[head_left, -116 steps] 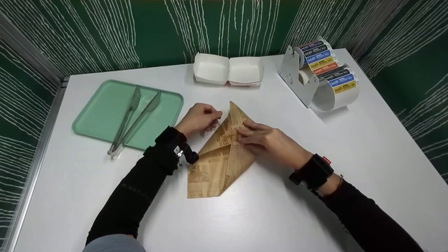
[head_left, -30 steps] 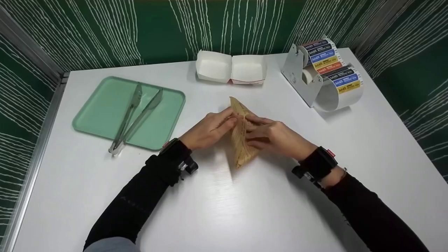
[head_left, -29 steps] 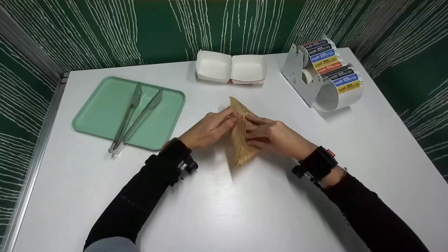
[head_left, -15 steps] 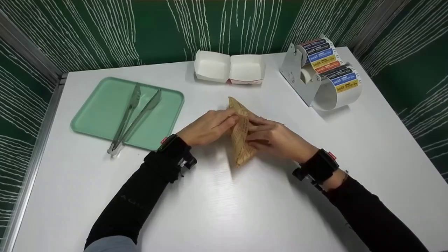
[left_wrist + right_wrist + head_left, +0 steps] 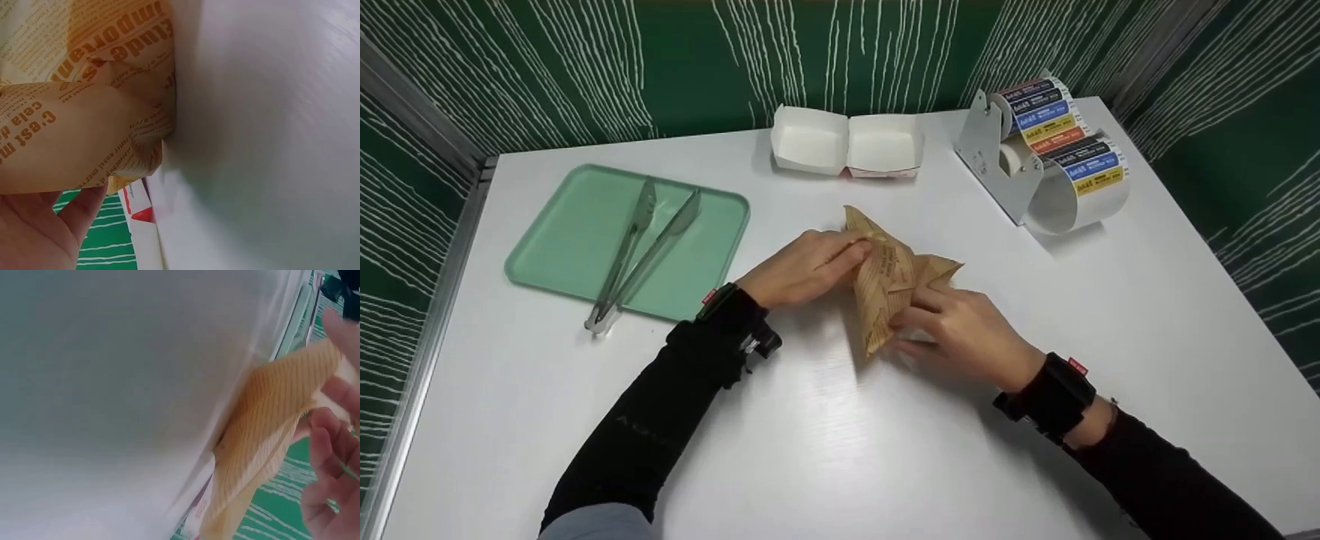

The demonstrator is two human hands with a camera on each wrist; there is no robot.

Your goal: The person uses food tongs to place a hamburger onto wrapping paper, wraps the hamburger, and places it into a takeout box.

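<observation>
A brown, newspaper-print food wrapping paper (image 5: 885,277) stands folded into a bulky pointed packet mid-table; whatever is inside is hidden. My left hand (image 5: 802,266) holds its left side near the top, thumb along the print. In the left wrist view that hand (image 5: 42,230) shows under the paper's creased edge (image 5: 84,135). My right hand (image 5: 967,330) is at the packet's lower right, fingers bent against the paper, below a loose flap (image 5: 937,270) that sticks out right. In the right wrist view the paper (image 5: 264,422) passes between the digits of this hand (image 5: 337,439).
A green tray (image 5: 562,225) with metal tongs (image 5: 622,262) across its edge lies at left. Behind the packet stands an open white paper box (image 5: 847,146). A label dispenser (image 5: 1035,157) with a coloured label strip occupies the back right. Green walls border the table (image 5: 810,465).
Over these seconds the paper's flat lower part was folded up into the packet. Since half a second ago my right hand moved down and right, and a flap spread out. My left hand stayed at the top-left side.
</observation>
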